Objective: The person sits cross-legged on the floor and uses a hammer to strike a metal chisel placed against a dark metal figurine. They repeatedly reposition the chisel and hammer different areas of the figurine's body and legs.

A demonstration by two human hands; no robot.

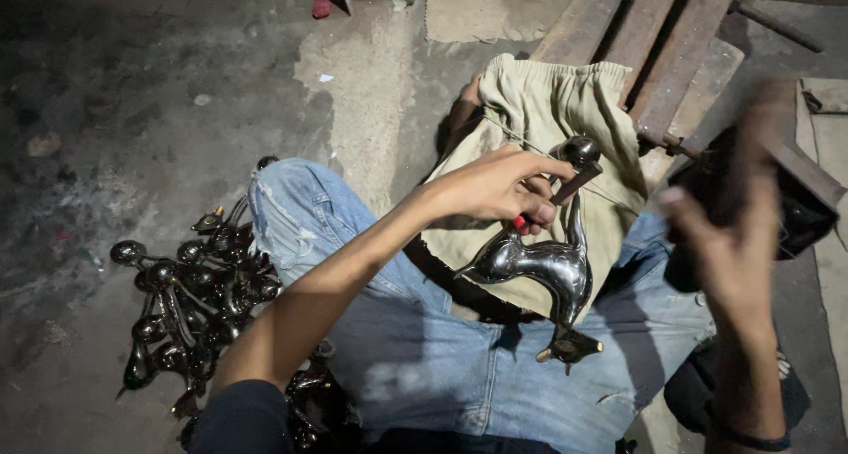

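A: Where do the left hand's (495, 189) fingers (539, 167) sit?

B: Curled round a thin red-handled tool (565, 189), its tip against the shiny metal swan figure (543, 264); the figure lies just below the fingers on a beige cloth (548, 101) over the lap.

A: And the right hand (733, 242)?

B: Raised and blurred, apart from the figure; one cannot tell whether its fingers are gripping the dark object (795, 207) behind them.

A: Further out?

B: Blue jeans (397, 348), then a heap of dark metal figures (194, 304) on the concrete floor (132, 83) beside the left leg
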